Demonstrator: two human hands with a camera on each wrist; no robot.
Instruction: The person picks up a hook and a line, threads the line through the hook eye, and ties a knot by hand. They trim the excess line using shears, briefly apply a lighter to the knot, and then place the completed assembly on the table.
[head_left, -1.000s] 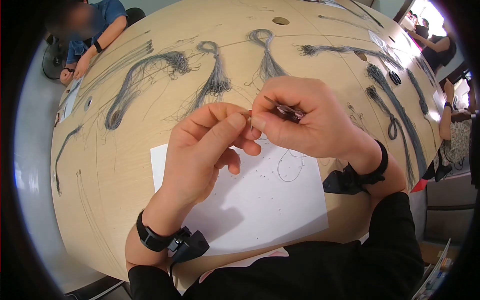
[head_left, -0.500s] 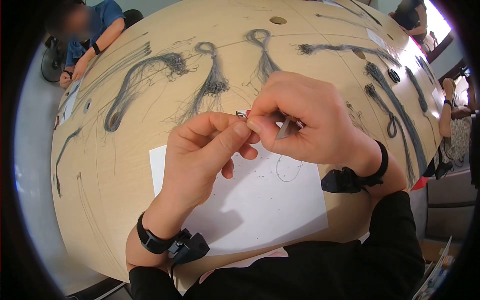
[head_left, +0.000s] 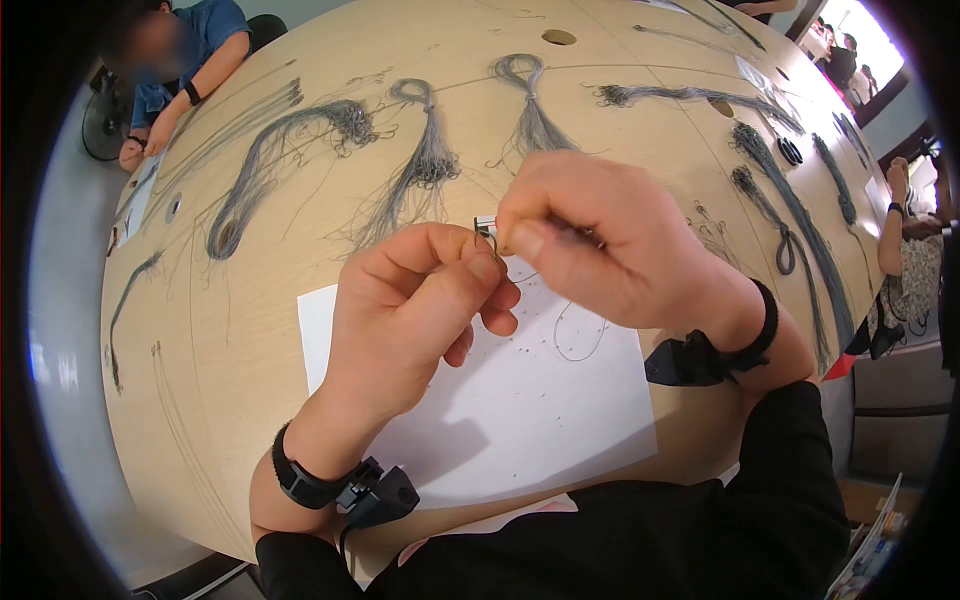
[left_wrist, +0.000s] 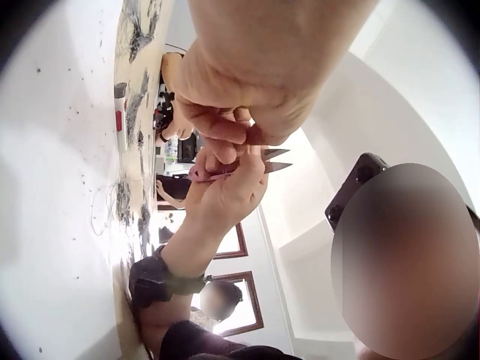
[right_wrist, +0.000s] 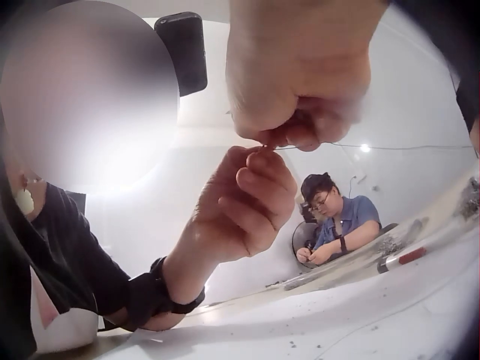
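Note:
My left hand (head_left: pixel 400 300) pinches the end of a thin grey line between thumb and forefinger, over the paper. A small dark curved piece (head_left: pixel 488 241) shows at its fingertips; its exact kind I cannot tell. Right up against these fingertips, my right hand (head_left: pixel 610 235) has its fingers curled and its thumb on the line. It also holds small scissors, whose pointed blades (left_wrist: pixel 277 166) and pink handle (left_wrist: pixel 201 176) stick out in the left wrist view. In the head view the scissors are mostly hidden by the hand. A loop of line (head_left: pixel 578 355) hangs below, over the white paper (head_left: pixel 520 420).
Dark specks dot the paper. Around it on the table (head_left: pixel 230 400) lie bundles of grey line (head_left: pixel 430 150) with dark hooked ends. A small white and red object (right_wrist: pixel 403 259) lies beyond the hands. Another person (head_left: pixel 200 70) sits at the far left.
The right hand has turned, so the scissors seen earlier in its palm are now mostly hidden. Its fingertips have shifted slightly from the left ones. The white and red object has come into view.

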